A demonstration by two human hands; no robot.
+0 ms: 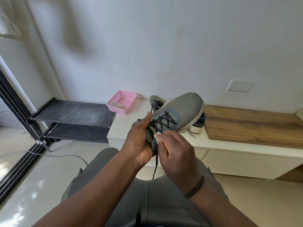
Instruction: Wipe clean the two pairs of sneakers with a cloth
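Observation:
My left hand grips a grey sneaker by its heel end, toe pointing up and away, dark laces hanging down. My right hand pinches a small white cloth against the sneaker's tongue beside the laces. A second grey sneaker lies behind it on the white bench. Part of a navy and white sneaker shows under the held shoe; the rest of that pair is hidden.
A pink plastic basket with something pale inside stands on the bench's left end. A black two-shelf rack is to the left, next to a sliding door track. A wooden top covers the bench's right part. My knees are below.

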